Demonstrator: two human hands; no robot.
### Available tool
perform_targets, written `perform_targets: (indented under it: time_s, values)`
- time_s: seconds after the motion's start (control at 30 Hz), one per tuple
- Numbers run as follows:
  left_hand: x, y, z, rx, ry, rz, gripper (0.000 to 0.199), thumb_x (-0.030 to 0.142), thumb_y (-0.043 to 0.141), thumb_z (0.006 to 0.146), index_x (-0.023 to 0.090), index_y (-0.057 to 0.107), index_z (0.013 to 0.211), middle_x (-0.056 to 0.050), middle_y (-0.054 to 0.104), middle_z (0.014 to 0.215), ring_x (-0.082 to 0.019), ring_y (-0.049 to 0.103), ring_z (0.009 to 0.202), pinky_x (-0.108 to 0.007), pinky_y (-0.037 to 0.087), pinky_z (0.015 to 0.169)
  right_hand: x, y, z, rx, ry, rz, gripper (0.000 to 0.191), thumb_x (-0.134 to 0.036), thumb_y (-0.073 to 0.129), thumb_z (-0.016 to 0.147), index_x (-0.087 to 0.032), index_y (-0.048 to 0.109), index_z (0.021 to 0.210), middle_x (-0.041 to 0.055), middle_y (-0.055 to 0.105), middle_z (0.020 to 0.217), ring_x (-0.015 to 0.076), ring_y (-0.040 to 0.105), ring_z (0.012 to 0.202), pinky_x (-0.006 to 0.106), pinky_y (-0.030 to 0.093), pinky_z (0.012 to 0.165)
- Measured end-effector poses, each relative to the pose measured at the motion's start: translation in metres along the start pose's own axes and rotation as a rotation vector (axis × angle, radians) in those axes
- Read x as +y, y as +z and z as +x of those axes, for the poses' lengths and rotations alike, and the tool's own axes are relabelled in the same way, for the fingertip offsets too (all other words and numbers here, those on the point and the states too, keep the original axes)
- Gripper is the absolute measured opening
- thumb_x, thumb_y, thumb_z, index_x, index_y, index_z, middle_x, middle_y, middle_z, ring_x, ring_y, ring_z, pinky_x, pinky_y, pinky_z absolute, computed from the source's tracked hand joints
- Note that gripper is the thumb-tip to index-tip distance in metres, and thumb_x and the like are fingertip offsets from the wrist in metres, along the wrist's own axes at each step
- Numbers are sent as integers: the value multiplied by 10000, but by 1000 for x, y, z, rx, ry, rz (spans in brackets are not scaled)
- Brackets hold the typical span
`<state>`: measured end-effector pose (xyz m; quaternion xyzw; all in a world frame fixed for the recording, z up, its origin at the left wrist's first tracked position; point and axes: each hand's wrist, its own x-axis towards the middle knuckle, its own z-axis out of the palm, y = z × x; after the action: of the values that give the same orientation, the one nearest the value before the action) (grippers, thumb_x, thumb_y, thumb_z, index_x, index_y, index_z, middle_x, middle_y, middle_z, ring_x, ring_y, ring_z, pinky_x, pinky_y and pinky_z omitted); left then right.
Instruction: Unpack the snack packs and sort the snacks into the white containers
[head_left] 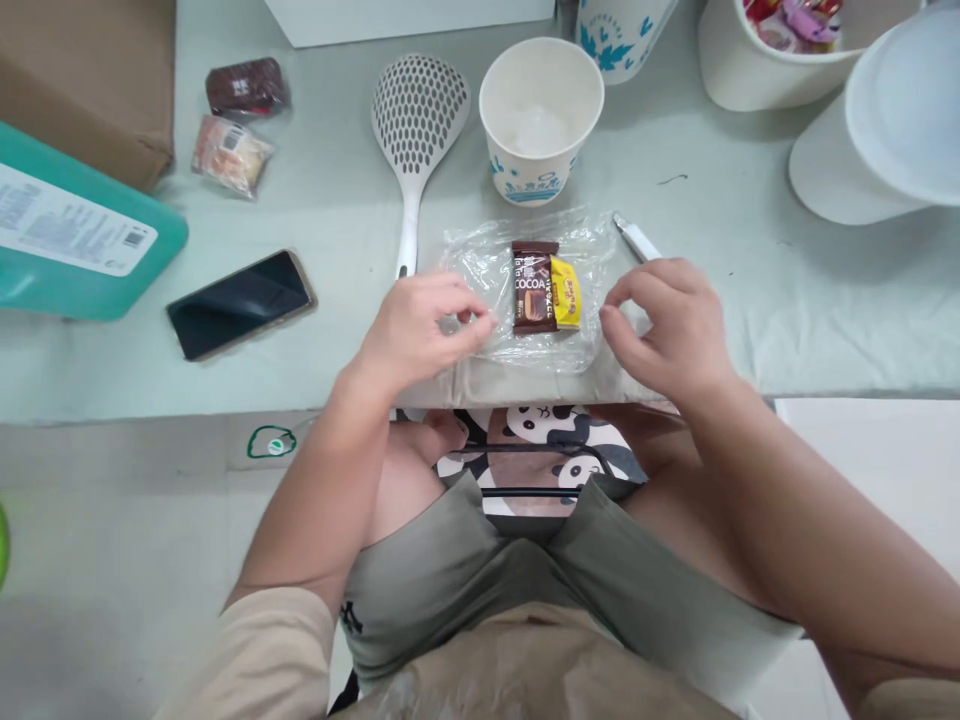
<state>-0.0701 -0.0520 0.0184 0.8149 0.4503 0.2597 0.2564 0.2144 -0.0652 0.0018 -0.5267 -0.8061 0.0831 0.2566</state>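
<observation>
A clear plastic bag [480, 262] lies spread near the table's front edge. On it, or inside it, is a brown packet marked COCOA [531, 295], with a small yellow packet [566, 293] beside it. My left hand [424, 325] is closed in a pinch at the bag's left side, thumb against forefinger. Across from it, my right hand [667, 325] pinches at the bag's right edge, fingers curled. Only thin film shows at both fingertips. A white pen-like tool [636, 238] lies just beyond my right hand, partly hidden by it.
A slotted skimmer [420, 110] and a paper cup [541, 110] stand behind the bag. Left are a phone [241, 304], two wrapped snacks [231, 155], a green jug [97, 270] and a cardboard box [90, 80]. White tubs [832, 180] occupy the right, one holding sweets.
</observation>
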Motion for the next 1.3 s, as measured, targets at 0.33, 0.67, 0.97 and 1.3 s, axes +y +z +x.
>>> perform_targets:
  time_s: [0.33,0.67,0.97,1.3]
  values:
    - [-7,29,20,-6,-84,87,258,141,599,871,192,738,1082,-72,737,1153,-228,690,1041,-358,556,897,-58,48,30,-104,259,-120,407,-393,576,905,-176,584,1249,210,556,1327,398,541,1199,568,459,981]
    - [-5,26,27,-166,-158,179,262,118,593,849,165,724,1071,-103,735,1112,-291,682,1087,-403,540,916,-61,40,34,-220,324,-148,518,-401,600,867,-183,573,1337,216,582,1325,421,553,1187,562,515,919]
    - [-3,25,27,-183,-185,175,202,134,589,862,176,709,1018,-91,714,1097,-277,661,1096,-389,522,911,-44,37,43,-177,350,36,609,-275,550,808,-177,520,1408,177,694,1198,385,636,1106,581,516,956]
    - [-6,26,26,-151,-174,153,209,115,586,838,192,709,988,-87,717,1063,-275,666,1058,-397,531,885,-13,39,34,-43,295,192,710,-277,588,846,-255,407,1533,120,737,1137,342,706,990,533,571,867]
